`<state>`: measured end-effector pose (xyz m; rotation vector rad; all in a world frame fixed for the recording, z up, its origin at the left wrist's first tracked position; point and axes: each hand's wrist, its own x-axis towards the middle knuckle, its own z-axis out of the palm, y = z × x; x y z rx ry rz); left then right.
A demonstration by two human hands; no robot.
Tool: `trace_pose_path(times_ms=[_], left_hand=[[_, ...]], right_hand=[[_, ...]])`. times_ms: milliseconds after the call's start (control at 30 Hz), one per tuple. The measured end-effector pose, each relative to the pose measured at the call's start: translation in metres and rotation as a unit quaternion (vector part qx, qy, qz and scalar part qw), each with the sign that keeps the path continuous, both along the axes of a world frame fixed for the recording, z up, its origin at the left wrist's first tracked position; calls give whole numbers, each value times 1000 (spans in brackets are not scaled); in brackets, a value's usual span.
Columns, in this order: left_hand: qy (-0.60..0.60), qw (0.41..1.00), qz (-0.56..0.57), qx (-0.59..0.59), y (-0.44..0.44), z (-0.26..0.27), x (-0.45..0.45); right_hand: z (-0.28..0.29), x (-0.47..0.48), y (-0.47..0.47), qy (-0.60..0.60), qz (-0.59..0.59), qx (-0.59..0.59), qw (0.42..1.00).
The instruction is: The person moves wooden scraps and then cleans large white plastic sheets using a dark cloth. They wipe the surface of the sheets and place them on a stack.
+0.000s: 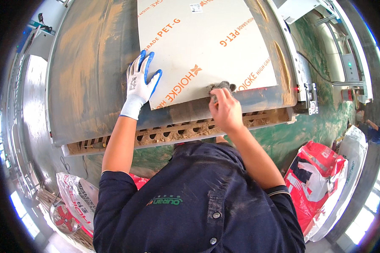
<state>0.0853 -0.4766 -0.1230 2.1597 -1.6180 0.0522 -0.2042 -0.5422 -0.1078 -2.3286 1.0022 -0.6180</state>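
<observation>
A large panel with white printed film lies on a dusty dark conveyor belt. My left hand, in a white knit glove with blue-coated fingertips, rests with spread fingers at the panel's left edge, partly on the belt. My bare right hand grips a crumpled grey cloth, perhaps a glove, at the panel's near edge. The cloth touches the panel's surface; its underside is hidden.
A slotted metal trough full of brown dust runs along the belt's near end. The machine's side rail stands at right. Red and white bags lie on the green floor at right, a fan at lower left.
</observation>
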Motion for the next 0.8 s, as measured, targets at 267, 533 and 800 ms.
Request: trace_pose_path(times_ms=[267, 533, 800], left_hand=[[7, 1000, -1, -6, 0, 2, -1], [8, 1000, 0, -9, -4, 1, -3], [-1, 1000, -11, -9, -2, -2, 0]], right_hand=[[-5, -102, -84, 30, -177, -148, 972], [-9, -37, -23, 25, -21, -60, 998], [-3, -68, -57, 9, -56, -66, 996]])
